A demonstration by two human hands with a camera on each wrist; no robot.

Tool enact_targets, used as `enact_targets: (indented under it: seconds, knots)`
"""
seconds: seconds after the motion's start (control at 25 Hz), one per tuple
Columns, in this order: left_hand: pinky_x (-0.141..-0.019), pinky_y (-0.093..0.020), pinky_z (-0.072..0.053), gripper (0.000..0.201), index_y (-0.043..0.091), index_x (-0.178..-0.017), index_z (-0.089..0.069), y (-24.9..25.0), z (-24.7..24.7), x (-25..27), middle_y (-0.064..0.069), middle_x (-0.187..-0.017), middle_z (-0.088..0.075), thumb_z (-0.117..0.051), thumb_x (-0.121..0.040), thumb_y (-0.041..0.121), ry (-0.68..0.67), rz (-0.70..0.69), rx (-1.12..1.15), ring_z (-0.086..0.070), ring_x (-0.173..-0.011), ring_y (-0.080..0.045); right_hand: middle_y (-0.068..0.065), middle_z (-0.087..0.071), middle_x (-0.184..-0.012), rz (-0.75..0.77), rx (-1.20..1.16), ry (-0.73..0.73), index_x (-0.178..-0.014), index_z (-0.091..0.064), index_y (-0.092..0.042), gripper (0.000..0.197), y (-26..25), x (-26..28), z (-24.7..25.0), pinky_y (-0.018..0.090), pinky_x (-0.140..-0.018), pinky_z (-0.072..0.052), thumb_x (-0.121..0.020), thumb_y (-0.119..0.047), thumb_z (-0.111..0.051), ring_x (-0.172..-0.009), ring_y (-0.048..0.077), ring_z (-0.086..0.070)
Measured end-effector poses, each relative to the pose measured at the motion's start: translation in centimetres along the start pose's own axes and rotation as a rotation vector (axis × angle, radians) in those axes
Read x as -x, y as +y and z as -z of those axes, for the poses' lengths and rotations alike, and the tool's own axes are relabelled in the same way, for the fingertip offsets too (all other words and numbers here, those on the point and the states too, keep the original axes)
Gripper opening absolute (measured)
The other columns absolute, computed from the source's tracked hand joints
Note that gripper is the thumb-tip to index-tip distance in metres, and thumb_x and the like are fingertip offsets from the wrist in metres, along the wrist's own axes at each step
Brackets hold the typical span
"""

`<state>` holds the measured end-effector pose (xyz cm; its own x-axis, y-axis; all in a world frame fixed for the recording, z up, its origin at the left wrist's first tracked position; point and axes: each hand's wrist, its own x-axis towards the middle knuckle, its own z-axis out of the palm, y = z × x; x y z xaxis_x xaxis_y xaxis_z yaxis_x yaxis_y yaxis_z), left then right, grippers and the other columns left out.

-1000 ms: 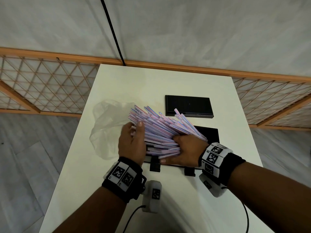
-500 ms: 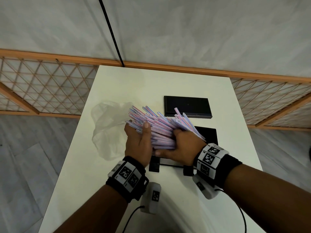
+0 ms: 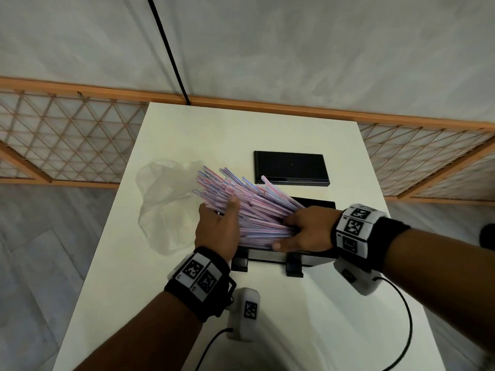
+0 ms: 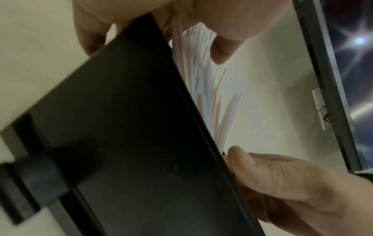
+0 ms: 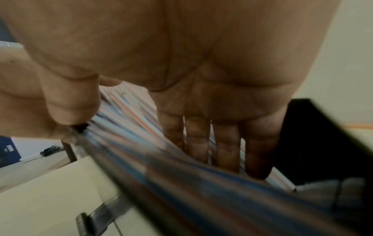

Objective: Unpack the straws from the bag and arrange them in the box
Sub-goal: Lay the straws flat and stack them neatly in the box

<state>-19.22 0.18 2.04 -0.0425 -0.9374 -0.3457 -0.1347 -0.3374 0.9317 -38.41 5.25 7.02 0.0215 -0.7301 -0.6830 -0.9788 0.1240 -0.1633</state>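
Note:
A thick bundle of pink, blue and white straws (image 3: 251,210) fans out over the open black box (image 3: 320,204) at mid-table. My left hand (image 3: 221,223) holds the bundle's left side, thumb lying along the top and fingers hidden underneath. My right hand (image 3: 305,228) grips the right end, fingers over the straws and thumb below at the near side. In the right wrist view its fingers (image 5: 226,143) lie straight across the straws (image 5: 131,103). The left wrist view shows the box wall (image 4: 131,127) with straws (image 4: 210,89) behind it. The clear plastic bag (image 3: 166,202) lies crumpled to the left.
The box's black lid (image 3: 290,167) lies flat behind the box. Two black latches (image 3: 294,267) stick out from the box's near edge. The white table (image 3: 308,330) ends close on the left and right. A wooden lattice rail (image 3: 67,135) runs behind it.
My hands squeezed the bundle closer together, then my right hand slid back to the right along the straws. The bundle stays over the box.

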Motion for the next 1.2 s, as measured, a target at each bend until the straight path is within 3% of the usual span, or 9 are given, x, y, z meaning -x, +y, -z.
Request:
enact_targets:
  seconds: [0.16, 0.24, 0.4, 0.56, 0.72, 0.84, 0.92, 1.08, 1.2]
  knots:
    - [-0.098, -0.042, -0.05, 0.07, 0.027, -0.114, -0.063, 0.1, 0.9, 0.0, 0.007, -0.104, -0.071, -0.049, -0.071, 0.08, -0.017, 0.009, -0.062, -0.066, -0.102, -0.02, -0.004, -0.06, -0.128, 0.067, -0.097, 0.015, -0.128, -0.056, -0.033, 0.063, -1.1, -0.1, -0.9, 0.02, -0.099, -0.032, -0.084, -0.077, -0.044, -0.123, 0.016, -0.052]
    - [-0.096, -0.036, -0.048, 0.05, 0.024, -0.112, -0.064, 0.4, 1.2, 0.1, 0.008, -0.101, -0.069, -0.049, -0.089, 0.066, -0.007, 0.017, -0.09, -0.064, -0.103, -0.021, -0.012, -0.052, -0.132, 0.143, -0.138, 0.095, -0.137, -0.049, -0.031, 0.061, -2.2, 0.1, -1.2, 0.013, -0.099, -0.022, -0.09, -0.068, -0.045, -0.125, 0.007, -0.043]
    - [-0.103, -0.043, -0.046, 0.055, 0.019, -0.117, -0.068, 0.5, 1.3, 0.3, -0.006, -0.118, -0.07, -0.038, -0.098, 0.06, -0.03, -0.023, -0.168, -0.062, -0.112, -0.028, -0.001, -0.06, -0.132, 0.154, -0.21, 0.241, -0.136, -0.045, -0.031, 0.085, -2.9, -1.1, -2.9, 0.031, -0.108, -0.038, -0.075, -0.089, -0.032, -0.125, 0.02, -0.053]
    - [-0.102, -0.042, -0.047, 0.065, 0.02, -0.117, -0.07, 0.5, 1.0, 0.3, -0.003, -0.115, -0.072, -0.032, -0.093, 0.067, -0.03, -0.092, -0.126, -0.064, -0.111, -0.025, 0.004, -0.064, -0.124, 0.153, -0.264, 0.306, -0.125, -0.058, -0.03, 0.06, -3.4, -1.0, -2.5, 0.029, -0.106, -0.037, -0.085, -0.073, -0.047, -0.121, 0.021, -0.054]
    - [-0.105, -0.032, -0.04, 0.051, 0.02, -0.136, -0.058, -0.2, 0.6, 0.5, -0.006, -0.132, -0.064, -0.035, -0.103, 0.051, -0.053, -0.041, -0.178, -0.057, -0.124, -0.027, -0.005, -0.066, -0.116, 0.092, -0.294, 0.251, -0.129, -0.046, -0.031, 0.086, -3.4, -1.5, -3.5, 0.031, -0.097, -0.048, -0.07, -0.092, -0.035, -0.108, 0.016, -0.062]
    - [-0.101, -0.026, -0.038, 0.05, 0.022, -0.141, -0.052, -0.2, 0.6, 0.7, -0.001, -0.131, -0.062, -0.035, -0.103, 0.049, -0.108, -0.041, -0.185, -0.056, -0.123, -0.021, -0.012, -0.061, -0.115, 0.105, -0.303, 0.268, -0.121, -0.054, -0.038, 0.059, -3.6, -1.2, -2.8, 0.022, -0.099, -0.039, -0.079, -0.079, -0.048, -0.113, 0.012, -0.057]
    - [-0.093, -0.02, -0.033, 0.047, 0.021, -0.141, -0.05, 0.0, 0.5, 0.6, 0.005, -0.122, -0.058, -0.036, -0.104, 0.045, -0.146, -0.071, -0.206, -0.053, -0.114, -0.012, -0.011, -0.059, -0.116, 0.13, -0.331, 0.288, -0.125, -0.053, -0.039, 0.054, -3.6, -0.9, -2.7, 0.02, -0.098, -0.035, -0.082, -0.072, -0.054, -0.114, 0.011, -0.054]
    - [-0.085, -0.028, -0.045, 0.046, 0.015, -0.125, -0.052, -0.5, 0.9, 0.2, 0.013, -0.103, -0.063, -0.058, -0.093, 0.048, 0.005, -0.118, -0.058, -0.062, -0.1, -0.015, -0.008, -0.065, -0.117, 0.029, -0.304, 0.254, -0.121, -0.05, -0.035, 0.083, -3.3, -1.5, -3.3, 0.029, -0.096, -0.047, -0.064, -0.094, -0.041, -0.109, 0.016, -0.061]
    - [-0.083, -0.03, -0.051, 0.045, 0.012, -0.125, -0.049, -0.4, 1.5, -0.4, 0.003, -0.101, -0.066, -0.064, -0.093, 0.04, 0.083, -0.115, 0.033, -0.064, -0.092, -0.018, 0.001, -0.059, -0.129, -0.018, -0.169, 0.3, -0.129, -0.05, -0.03, 0.102, -2.9, -1.6, -3.2, 0.036, -0.102, -0.046, -0.058, -0.1, -0.03, -0.119, 0.021, -0.057]
